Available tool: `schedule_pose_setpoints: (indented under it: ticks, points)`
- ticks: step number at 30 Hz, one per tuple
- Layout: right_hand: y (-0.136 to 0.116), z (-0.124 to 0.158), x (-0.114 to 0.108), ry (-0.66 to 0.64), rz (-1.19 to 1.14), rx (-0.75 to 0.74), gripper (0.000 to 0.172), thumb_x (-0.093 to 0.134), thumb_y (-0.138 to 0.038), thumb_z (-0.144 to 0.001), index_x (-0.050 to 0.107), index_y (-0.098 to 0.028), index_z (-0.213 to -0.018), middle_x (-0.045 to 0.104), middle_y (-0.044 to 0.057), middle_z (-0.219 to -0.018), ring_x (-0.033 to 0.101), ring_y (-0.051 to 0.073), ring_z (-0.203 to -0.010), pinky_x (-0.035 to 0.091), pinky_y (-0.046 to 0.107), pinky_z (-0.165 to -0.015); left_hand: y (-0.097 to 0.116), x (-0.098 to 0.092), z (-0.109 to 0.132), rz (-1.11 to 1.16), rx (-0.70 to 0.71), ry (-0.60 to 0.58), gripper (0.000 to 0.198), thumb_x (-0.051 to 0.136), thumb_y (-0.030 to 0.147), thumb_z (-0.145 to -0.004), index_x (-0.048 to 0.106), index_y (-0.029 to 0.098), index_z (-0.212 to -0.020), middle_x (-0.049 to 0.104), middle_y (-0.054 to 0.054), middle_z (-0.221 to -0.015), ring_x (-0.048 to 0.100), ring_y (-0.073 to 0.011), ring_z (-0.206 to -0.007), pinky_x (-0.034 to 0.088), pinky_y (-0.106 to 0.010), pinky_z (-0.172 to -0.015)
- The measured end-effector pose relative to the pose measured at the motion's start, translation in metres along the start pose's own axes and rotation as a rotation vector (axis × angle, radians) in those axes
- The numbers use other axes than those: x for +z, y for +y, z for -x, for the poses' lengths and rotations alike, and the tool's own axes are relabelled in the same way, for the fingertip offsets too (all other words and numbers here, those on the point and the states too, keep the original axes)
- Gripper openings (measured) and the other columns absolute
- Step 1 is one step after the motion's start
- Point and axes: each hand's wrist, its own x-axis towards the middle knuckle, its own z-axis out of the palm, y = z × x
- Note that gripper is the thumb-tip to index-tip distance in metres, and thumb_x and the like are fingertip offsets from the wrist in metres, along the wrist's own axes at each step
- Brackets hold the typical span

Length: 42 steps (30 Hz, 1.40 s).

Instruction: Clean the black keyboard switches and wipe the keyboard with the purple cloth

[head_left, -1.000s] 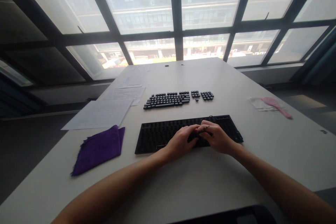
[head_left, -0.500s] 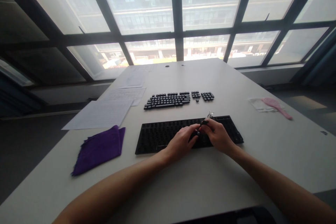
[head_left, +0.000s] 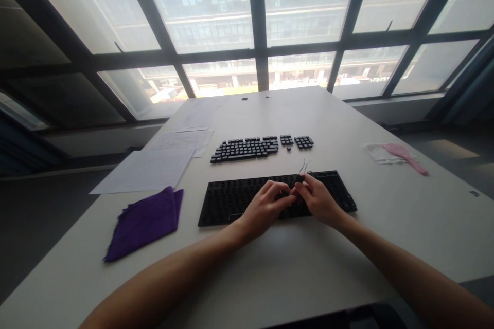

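A black keyboard base (head_left: 231, 198) with its keycaps taken off lies on the white table (head_left: 293, 262) in front of me. Both my hands hover over its middle. My right hand (head_left: 318, 199) pinches a wire keycap puller (head_left: 301, 170), whose metal prongs point up and away. My left hand (head_left: 265, 206) has its fingers curled, the fingertips meeting the right hand's at a small dark piece I cannot make out. The removed black keycaps (head_left: 247, 147) are laid out in keyboard order on the table behind the base.
A purple cloth (head_left: 144, 221) lies to the left of the keyboard base. Several sheets of paper (head_left: 154, 164) are spread at the back left. A pink brush (head_left: 407, 157) on a white wipe lies at the right. Large windows stand beyond the table.
My right hand has lifted and tilted the keycap puller so its prongs now stick up above the keyboard base. My left hand's fingers have drawn in towards it.
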Motion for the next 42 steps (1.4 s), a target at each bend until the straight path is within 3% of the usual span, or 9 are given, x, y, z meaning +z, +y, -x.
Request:
schedule_pose_setpoints:
  ticks: [13, 17, 20, 26, 35, 42]
  points:
    - [-0.004, 0.003, -0.001, -0.001, 0.085, -0.063, 0.024, 0.053, -0.036, -0.096, 0.046, -0.021, -0.079, 0.054, -0.003, -0.063, 0.049, 0.013, -0.057, 0.037, 0.025, -0.051, 0.008, -0.007, -0.007, 0.030, 0.202, -0.036, 0.025, 0.049, 0.012, -0.097, 0.059, 0.015, -0.120, 0.065, -0.012, -0.114, 0.058, -0.0208, -0.099, 0.056, -0.039, -0.086]
    - [-0.007, 0.003, 0.000, -0.040, -0.018, -0.040, 0.025, 0.053, -0.039, -0.096, 0.047, -0.020, -0.080, 0.057, -0.002, -0.067, 0.054, 0.014, -0.059, 0.042, 0.025, -0.052, 0.008, -0.008, -0.007, 0.077, 0.233, -0.031, 0.028, 0.049, 0.010, -0.097, 0.056, 0.014, -0.124, 0.065, -0.013, -0.117, 0.059, -0.0215, -0.101, 0.057, -0.039, -0.087]
    - [-0.007, 0.003, 0.002, -0.034, -0.093, 0.005, 0.025, 0.052, -0.042, -0.096, 0.050, -0.020, -0.084, 0.058, -0.001, -0.067, 0.057, 0.015, -0.059, 0.046, 0.027, -0.053, 0.008, -0.008, -0.006, 0.082, 0.210, -0.033, 0.030, 0.048, 0.010, -0.097, 0.054, 0.014, -0.126, 0.065, -0.013, -0.117, 0.059, -0.0228, -0.104, 0.057, -0.041, -0.088]
    - [-0.003, 0.002, 0.004, 0.087, 0.022, -0.033, 0.025, 0.053, -0.042, -0.095, 0.050, -0.020, -0.083, 0.061, 0.001, -0.068, 0.059, 0.016, -0.062, 0.045, 0.027, -0.056, 0.006, -0.010, -0.010, 0.096, 0.165, -0.078, 0.025, 0.049, 0.013, -0.097, 0.058, 0.016, -0.121, 0.065, -0.014, -0.118, 0.060, -0.0222, -0.106, 0.057, -0.040, -0.090]
    - [-0.003, 0.005, 0.003, -0.023, 0.043, -0.041, 0.024, 0.057, -0.043, -0.093, 0.049, -0.022, -0.086, 0.061, -0.001, -0.067, 0.058, 0.016, -0.061, 0.045, 0.027, -0.055, 0.005, 0.000, -0.005, 0.281, 0.020, 0.065, 0.008, 0.059, 0.018, -0.094, 0.066, 0.018, -0.097, 0.071, -0.008, -0.098, 0.066, -0.0171, -0.090, 0.057, -0.032, -0.083]
    - [-0.013, 0.007, 0.002, -0.014, -0.091, -0.026, 0.024, 0.059, -0.044, -0.092, 0.054, -0.020, -0.090, 0.067, 0.001, -0.071, 0.065, 0.018, -0.065, 0.053, 0.029, -0.060, 0.009, 0.002, -0.004, 0.381, -0.023, 0.123, 0.014, 0.058, 0.016, -0.094, 0.066, 0.017, -0.105, 0.070, -0.009, -0.105, 0.068, -0.0173, -0.098, 0.057, -0.031, -0.088]
